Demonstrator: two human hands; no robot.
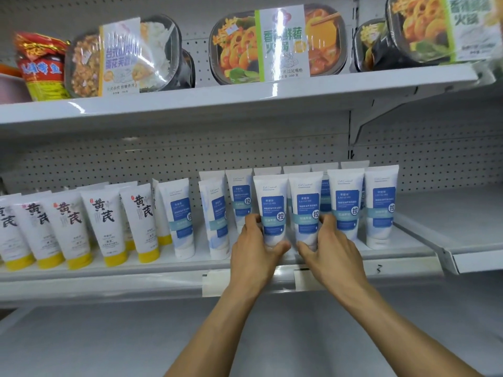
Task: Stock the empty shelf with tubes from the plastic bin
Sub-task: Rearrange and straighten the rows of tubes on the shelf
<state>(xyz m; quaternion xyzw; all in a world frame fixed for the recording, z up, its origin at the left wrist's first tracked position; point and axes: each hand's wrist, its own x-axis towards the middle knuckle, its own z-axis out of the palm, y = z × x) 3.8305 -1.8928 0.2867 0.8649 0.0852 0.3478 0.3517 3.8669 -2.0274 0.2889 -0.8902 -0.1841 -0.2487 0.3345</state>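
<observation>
Holding two blue-label tubes (288,210) side by side at the front edge of the shelf (152,263), we've got the left hand (255,247) wrapped round the left one and the right hand (330,246) round the right one, thumbs tucked under near the caps, probably so both stand cap-down and line up with the row. They're soft squeezy plastic, glossy white, flat crimped tops, tapering to round caps. More of the same tubes (362,205) stand just right of our right hand and behind our fingers, a couple leaning to the left of our left hand. Further left are the yellow-capped tubes (106,221) with big black characters, tilting a bit. Above our hands sit shiny film-wrapped meal trays (277,44). The plastic bin isn't in view.
</observation>
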